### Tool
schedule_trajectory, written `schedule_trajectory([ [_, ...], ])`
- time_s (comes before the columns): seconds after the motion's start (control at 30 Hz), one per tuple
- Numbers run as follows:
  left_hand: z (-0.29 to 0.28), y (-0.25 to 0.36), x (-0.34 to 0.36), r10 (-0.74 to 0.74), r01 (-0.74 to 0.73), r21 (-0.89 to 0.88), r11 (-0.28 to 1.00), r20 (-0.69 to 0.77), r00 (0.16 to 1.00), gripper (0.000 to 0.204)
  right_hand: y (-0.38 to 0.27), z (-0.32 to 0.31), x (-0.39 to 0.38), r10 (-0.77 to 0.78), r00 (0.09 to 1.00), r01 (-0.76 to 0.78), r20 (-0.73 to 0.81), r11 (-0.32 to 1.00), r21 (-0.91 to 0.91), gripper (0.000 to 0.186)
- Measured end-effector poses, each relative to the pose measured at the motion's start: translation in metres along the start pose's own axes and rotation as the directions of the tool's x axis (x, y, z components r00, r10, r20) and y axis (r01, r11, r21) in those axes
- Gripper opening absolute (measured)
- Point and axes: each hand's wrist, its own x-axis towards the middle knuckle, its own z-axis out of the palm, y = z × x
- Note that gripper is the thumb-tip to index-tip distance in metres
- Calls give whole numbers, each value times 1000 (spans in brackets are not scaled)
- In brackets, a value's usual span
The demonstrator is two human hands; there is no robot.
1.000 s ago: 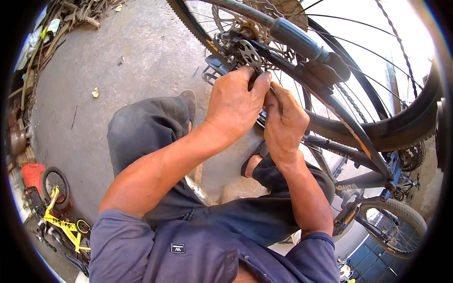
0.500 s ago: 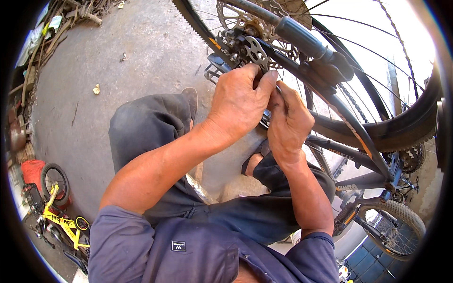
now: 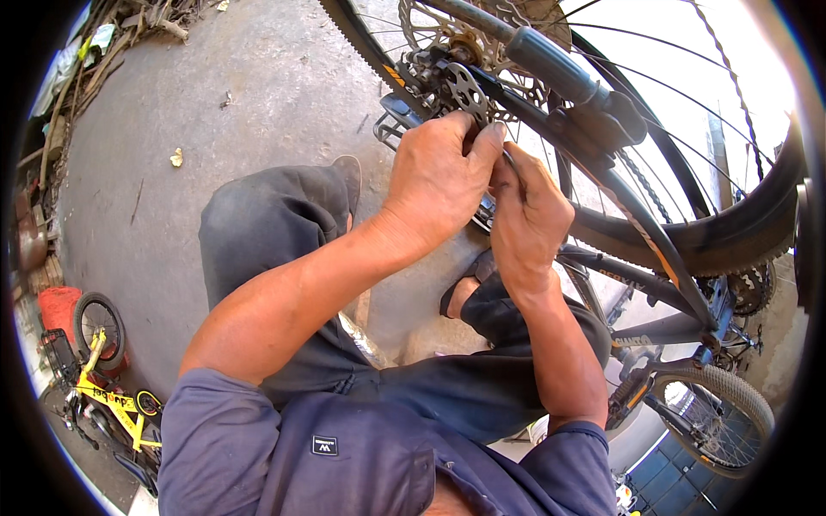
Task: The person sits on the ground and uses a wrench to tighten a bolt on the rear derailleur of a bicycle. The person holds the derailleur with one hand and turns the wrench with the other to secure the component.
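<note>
A bicycle (image 3: 656,277) stands in front of me at the right, its near wheel raised. By that wheel's hub hangs a silver plate with holes, which looks like a derailleur cage (image 3: 467,89). My left hand (image 3: 439,172) is closed on the plate's lower end, thumb and forefinger pinched. Right beside it, my right hand (image 3: 532,215) has its fingers curled together, touching the left fingertips. A thin dark bit shows between the right fingers, too small to name. The hands hide the plate's lower end.
A chain (image 3: 730,64) hangs down at the far right. Behind the plate are a toothed disc (image 3: 413,26) and a tyre (image 3: 366,52). A small yellow bicycle (image 3: 112,397) lies at the lower left. Sticks and scraps (image 3: 95,60) line the upper left edge.
The silver plate has turned slightly, so more of its holed face shows. Both hands keep nearly the same place and grip.
</note>
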Motion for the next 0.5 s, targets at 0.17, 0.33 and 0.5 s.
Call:
schedule_trajectory([
  [0.17, -2, 0, 3, -20, 19, -27, 999, -24, 1000, 36, 1, 6, 2, -24, 1000, 24, -18, 1000, -6, 25],
  [0.33, -5, -2, 4, -21, 19, 48, 999, 28, 999, 34, 1, 5, 1, -43, 999, 43, -25, 999, 8, 25],
  [0.5, -3, 0, 2, 6, -6, 10, 1000, -14, 1000, 36, 1, 4, 0, -44, 998, 45, -33, 999, 6, 25],
])
